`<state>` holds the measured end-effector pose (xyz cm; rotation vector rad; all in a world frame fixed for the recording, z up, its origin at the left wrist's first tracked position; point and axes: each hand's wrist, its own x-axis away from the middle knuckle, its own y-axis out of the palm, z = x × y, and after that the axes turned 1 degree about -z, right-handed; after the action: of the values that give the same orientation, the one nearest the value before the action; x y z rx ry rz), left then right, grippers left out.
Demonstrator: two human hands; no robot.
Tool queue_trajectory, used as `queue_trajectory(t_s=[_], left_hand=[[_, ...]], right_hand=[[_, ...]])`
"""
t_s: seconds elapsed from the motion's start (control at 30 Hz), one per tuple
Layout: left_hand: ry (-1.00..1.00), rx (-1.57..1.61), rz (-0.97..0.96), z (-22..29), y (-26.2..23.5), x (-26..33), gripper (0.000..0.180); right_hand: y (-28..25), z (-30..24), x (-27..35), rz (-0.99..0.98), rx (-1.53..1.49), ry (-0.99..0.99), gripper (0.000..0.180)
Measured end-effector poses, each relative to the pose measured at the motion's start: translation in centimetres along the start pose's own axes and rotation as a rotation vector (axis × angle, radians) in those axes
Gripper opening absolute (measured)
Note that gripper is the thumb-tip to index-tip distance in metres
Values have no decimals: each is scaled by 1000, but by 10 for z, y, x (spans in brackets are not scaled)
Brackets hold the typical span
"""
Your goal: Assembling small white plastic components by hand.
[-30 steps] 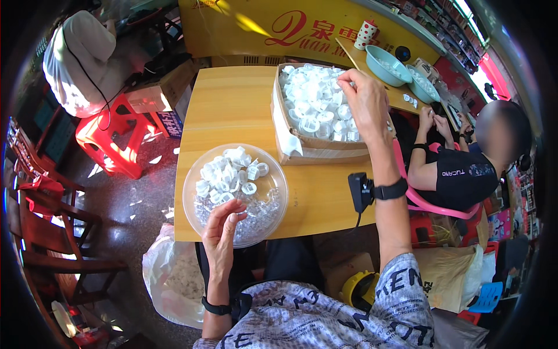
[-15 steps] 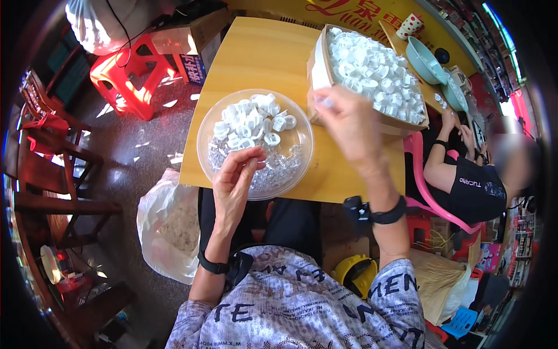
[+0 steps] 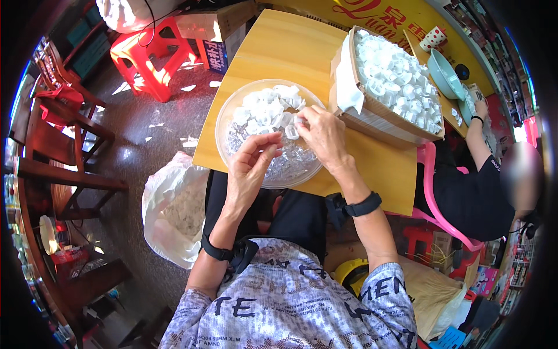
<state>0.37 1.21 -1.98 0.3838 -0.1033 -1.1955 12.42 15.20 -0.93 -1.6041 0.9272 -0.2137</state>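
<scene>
A round clear plastic tub (image 3: 220, 131) stands on the table in front of me. In its far part lies a heap of small white plastic pieces (image 3: 261, 107); tiny clear plastic bits (image 3: 285, 163) fill the near part. My left hand (image 3: 253, 166) is over the tub's near left side, thumb and fingertips pinched together; anything between them is too small to make out. At the heap's right edge, my right hand (image 3: 326, 139) is closed in a pinch, its fingertips beside a loose white ring-shaped piece (image 3: 292, 131). What it grips is hidden.
Right of the tub, a cardboard box (image 3: 378, 119) is heaped with similar white pieces. Light blue basins (image 3: 444, 74) and a dotted cup (image 3: 433, 38) stand beyond. A person (image 3: 471, 195) sits at the right by a pink chair (image 3: 429, 180). A white sack (image 3: 174, 212) stands at lower left.
My right hand has moved left from the box's near edge to the tub. My left hand stays pinched over the tub. The whole view has shifted, and the seated person's arm has reached farther away.
</scene>
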Motion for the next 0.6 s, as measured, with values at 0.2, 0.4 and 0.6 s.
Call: queue_trajectory(t_s=[0.2,0.4,0.6], left_hand=[[-100,101,15,11,4,-6,29],[-109,137,25,16,4,-6,33],[-61,30,132,15,-8,3,31]], right_hand=[[-48,-35,13,50,-255,-31,10],[-50,-51,22,76,-323,-207,16],[-42,-23,25,-193,-48,18,14]])
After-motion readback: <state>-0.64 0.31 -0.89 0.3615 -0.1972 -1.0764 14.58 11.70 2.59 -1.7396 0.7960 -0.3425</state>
